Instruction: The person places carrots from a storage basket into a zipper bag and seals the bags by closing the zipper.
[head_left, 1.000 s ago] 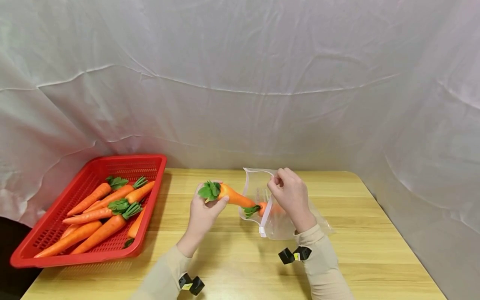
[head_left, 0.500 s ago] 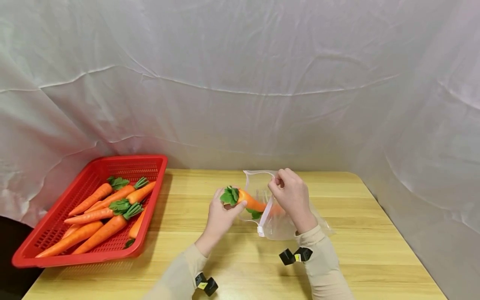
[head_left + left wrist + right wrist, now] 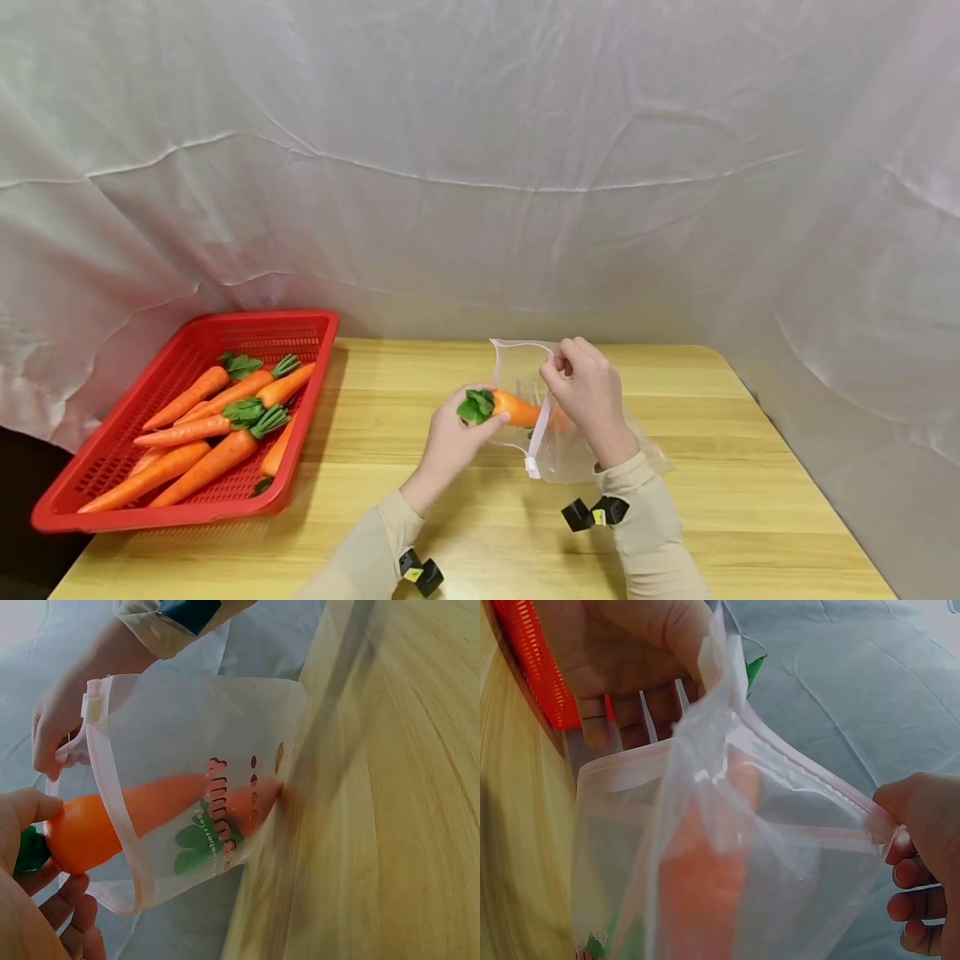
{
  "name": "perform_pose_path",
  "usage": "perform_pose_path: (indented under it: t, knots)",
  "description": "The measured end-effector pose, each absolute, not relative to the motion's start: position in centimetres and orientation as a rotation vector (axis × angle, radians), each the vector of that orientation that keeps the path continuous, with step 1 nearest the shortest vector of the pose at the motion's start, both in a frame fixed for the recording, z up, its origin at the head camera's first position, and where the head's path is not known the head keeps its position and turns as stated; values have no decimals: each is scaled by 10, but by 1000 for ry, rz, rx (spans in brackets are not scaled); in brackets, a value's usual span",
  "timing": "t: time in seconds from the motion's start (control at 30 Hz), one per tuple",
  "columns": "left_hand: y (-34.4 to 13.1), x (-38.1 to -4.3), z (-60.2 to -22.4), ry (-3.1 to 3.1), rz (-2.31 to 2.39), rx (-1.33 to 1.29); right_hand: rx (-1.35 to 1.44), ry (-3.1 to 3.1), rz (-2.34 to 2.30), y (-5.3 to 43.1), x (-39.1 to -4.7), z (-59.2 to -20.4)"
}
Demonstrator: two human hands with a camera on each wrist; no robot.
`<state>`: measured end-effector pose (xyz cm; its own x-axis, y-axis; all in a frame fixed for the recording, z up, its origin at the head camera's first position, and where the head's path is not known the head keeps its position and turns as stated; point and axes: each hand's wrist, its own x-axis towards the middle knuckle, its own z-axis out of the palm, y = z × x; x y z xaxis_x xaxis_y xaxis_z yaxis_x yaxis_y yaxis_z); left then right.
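Left wrist view: smooth tapered carrot [image 3: 84, 834] partly inside filmy translucent bag [image 3: 187, 735]

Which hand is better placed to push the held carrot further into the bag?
Probably the left hand: it grips the carrot by its thick end, with the narrow end inside the bag. The right hand pinches the bag's open edge, and letting go might let it sag.

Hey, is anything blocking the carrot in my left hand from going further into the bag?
Nothing visible blocks the mouth of the bag, which your right hand holds open; the carrot in your left hand is partway inside. Deeper, a second carrot lies toward the closed end and might crowd it.
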<state>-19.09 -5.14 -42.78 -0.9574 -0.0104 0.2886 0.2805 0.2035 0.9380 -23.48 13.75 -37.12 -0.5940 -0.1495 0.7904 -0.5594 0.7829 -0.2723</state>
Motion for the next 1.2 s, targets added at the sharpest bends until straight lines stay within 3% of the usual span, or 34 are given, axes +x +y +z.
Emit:
perform_pose_path:
  t: [0.53,0.87,1.2]
  knots:
    - [-50,-186,-427,-2548,-1347,-408,544,-2136,634,138,-235,-370]
    - [-52,-182,-417,-2516,-1587,-371,546,-2142,648,137,-235,-370]
    - [-53,-183,-417,-2557,-1442,-470,549,-2143,654,137,-236,-371]
